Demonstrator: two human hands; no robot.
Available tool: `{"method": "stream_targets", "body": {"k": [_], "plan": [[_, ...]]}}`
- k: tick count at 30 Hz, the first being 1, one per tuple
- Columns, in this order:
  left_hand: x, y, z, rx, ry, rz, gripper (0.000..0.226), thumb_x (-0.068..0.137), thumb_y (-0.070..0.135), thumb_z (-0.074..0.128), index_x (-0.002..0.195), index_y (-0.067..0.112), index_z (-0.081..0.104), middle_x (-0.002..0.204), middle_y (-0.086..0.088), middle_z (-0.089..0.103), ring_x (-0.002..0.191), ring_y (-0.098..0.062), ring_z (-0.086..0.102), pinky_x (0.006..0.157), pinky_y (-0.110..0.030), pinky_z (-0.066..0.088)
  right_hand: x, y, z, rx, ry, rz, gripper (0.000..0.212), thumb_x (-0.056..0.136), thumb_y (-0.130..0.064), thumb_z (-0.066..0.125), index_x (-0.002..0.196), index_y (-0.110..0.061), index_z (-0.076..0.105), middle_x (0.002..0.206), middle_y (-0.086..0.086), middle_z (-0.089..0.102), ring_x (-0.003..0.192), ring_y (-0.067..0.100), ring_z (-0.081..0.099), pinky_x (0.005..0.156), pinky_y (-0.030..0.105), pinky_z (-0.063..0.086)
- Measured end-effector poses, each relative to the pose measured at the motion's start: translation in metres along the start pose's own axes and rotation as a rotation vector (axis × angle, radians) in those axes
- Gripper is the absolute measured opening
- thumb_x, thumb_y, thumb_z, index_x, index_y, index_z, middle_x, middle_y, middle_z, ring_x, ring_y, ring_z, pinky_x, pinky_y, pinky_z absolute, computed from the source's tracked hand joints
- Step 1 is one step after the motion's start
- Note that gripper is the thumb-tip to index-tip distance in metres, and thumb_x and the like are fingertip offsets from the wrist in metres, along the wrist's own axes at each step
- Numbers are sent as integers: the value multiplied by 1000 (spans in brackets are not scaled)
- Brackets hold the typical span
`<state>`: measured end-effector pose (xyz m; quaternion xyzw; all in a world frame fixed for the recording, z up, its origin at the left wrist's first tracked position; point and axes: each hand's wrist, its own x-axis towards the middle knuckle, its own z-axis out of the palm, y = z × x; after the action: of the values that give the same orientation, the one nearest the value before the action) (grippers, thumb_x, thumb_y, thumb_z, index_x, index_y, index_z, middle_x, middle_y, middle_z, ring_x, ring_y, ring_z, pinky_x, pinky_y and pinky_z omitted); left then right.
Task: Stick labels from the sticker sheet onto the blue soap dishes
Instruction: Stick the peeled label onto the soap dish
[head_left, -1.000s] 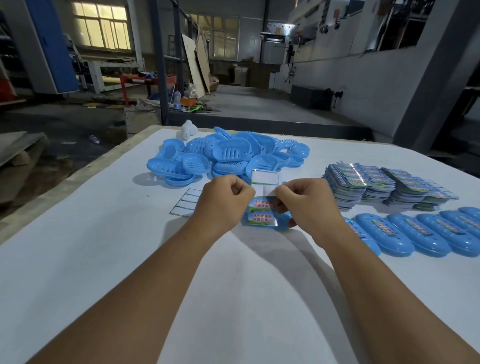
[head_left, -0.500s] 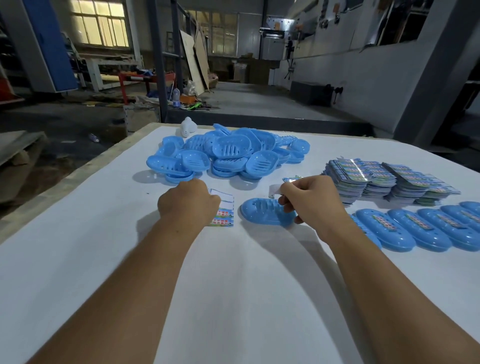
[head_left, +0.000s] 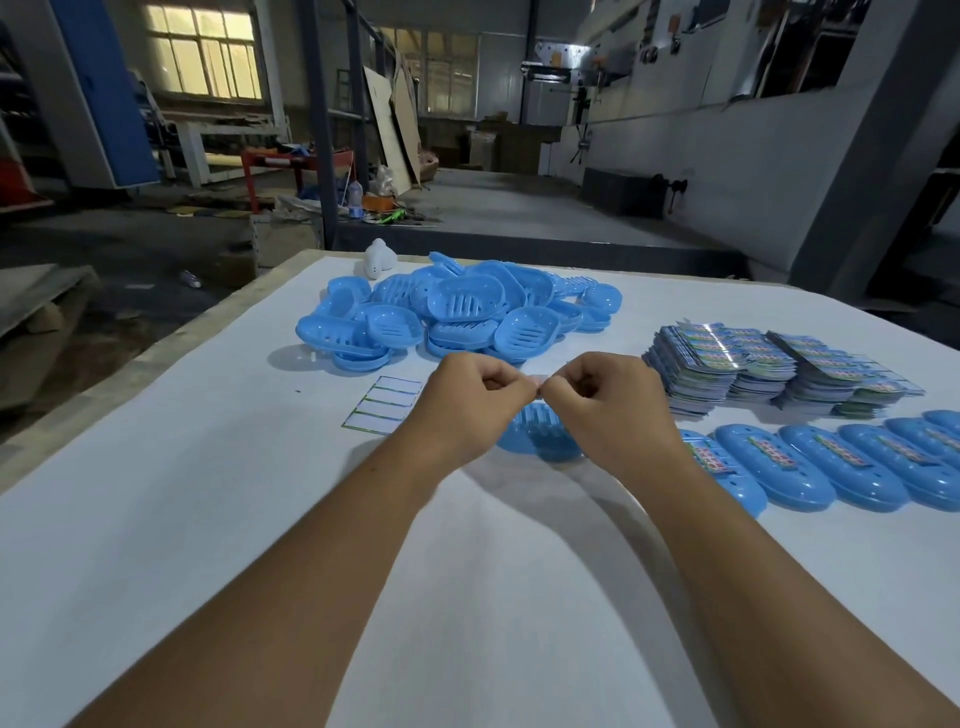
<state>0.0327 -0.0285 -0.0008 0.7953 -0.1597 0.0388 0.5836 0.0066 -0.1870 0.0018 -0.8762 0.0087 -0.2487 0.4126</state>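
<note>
With labelled oval blue plastic soap dishes (head_left: 852, 470) rowed at right and an unlabelled heap (head_left: 457, 317) remaining, our left hand (head_left: 462, 410) and right hand (head_left: 608, 410) pinch a barely visible label above the slotted blue dish (head_left: 540, 434).

No legible text on labels (head_left: 769, 453).

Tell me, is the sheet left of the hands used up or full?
Used up: the sheet shows only blank outlined rectangles.
</note>
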Motion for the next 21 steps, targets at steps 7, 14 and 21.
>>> {"method": "stream_targets", "body": {"k": [7, 14, 21], "plan": [[-2, 3, 2, -36, -14, -12, 17, 92, 31, 69, 84, 19, 79, 83, -8, 75, 73, -11, 61, 77, -35, 54, 2, 2, 2, 7, 5, -30, 20, 77, -30, 67, 62, -17, 65, 52, -12, 60, 48, 4, 49, 53, 24, 39], [0, 1, 2, -25, 21, -8, 15, 91, 29, 71, 90, 17, 80, 80, 7, 77, 84, -9, 71, 81, -26, 55, 1, 2, 2, 2, -3, -61, 23, 80, -28, 66, 59, -18, 63, 49, -14, 56, 46, 4, 46, 50, 22, 37], [3, -1, -2, -30, 65, -10, 13, 88, 33, 74, 87, 21, 80, 76, 11, 75, 65, 5, 65, 49, -6, 41, 2, 4, 1, 64, -99, -123, 20, 94, -24, 66, 77, -22, 77, 69, -18, 71, 55, 0, 58, 56, 20, 43]]}}
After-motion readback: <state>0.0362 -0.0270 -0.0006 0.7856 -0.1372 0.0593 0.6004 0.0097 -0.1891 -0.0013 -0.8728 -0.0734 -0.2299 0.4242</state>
